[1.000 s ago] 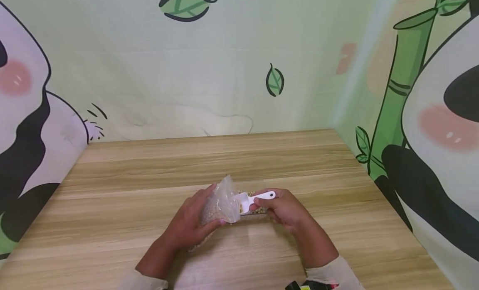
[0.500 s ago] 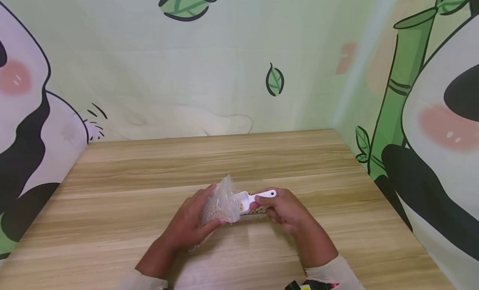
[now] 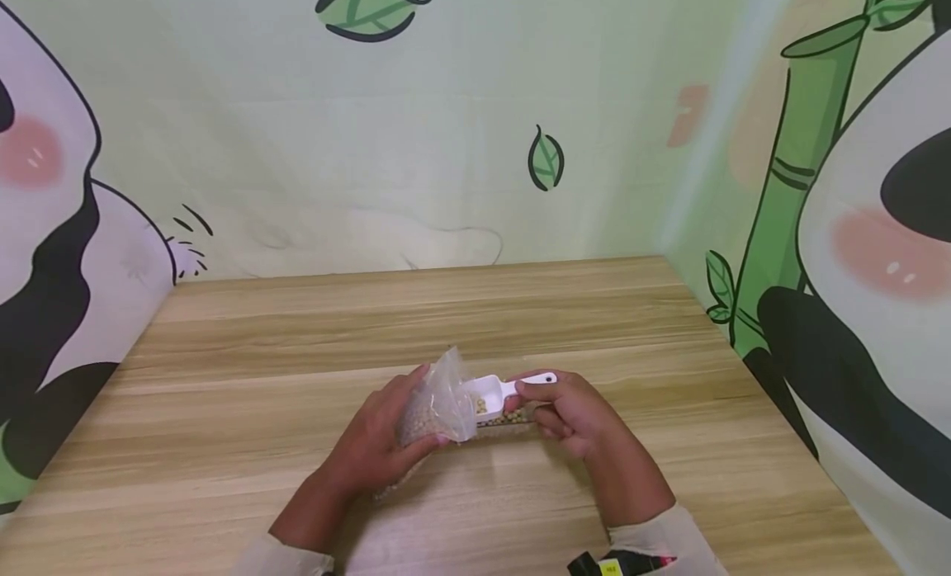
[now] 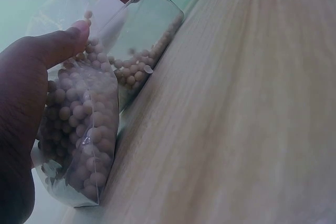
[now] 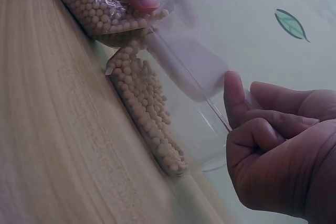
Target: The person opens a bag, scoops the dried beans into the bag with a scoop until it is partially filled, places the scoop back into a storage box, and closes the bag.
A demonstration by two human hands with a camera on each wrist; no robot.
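Note:
A clear plastic bag (image 3: 443, 403) full of round, pale soybeans leans toward a clear box (image 4: 160, 17), its mouth at the box's end. My left hand (image 3: 379, 440) grips the bag from the left, thumb on its near side. In my right hand (image 3: 579, 415), thumb and fingers pinch the handle of a white scoop (image 3: 487, 396). The scoop's front edge reaches into the bag's mouth, and a few beans lie in it. Below the scoop, more soybeans (image 5: 142, 98) cover the bottom of the box, as the right wrist view shows.
Everything rests on a wood-grain table (image 3: 297, 328). Behind it stands a pale green wall (image 3: 446, 147) printed with leaves, and a bamboo and panda print covers the right side. A black device (image 3: 620, 564) is strapped at the right sleeve.
My right hand has shifted slightly to the right, drawing the scoop a little out of the bag's mouth, so more of its bowl shows. The left hand and bag stay put.

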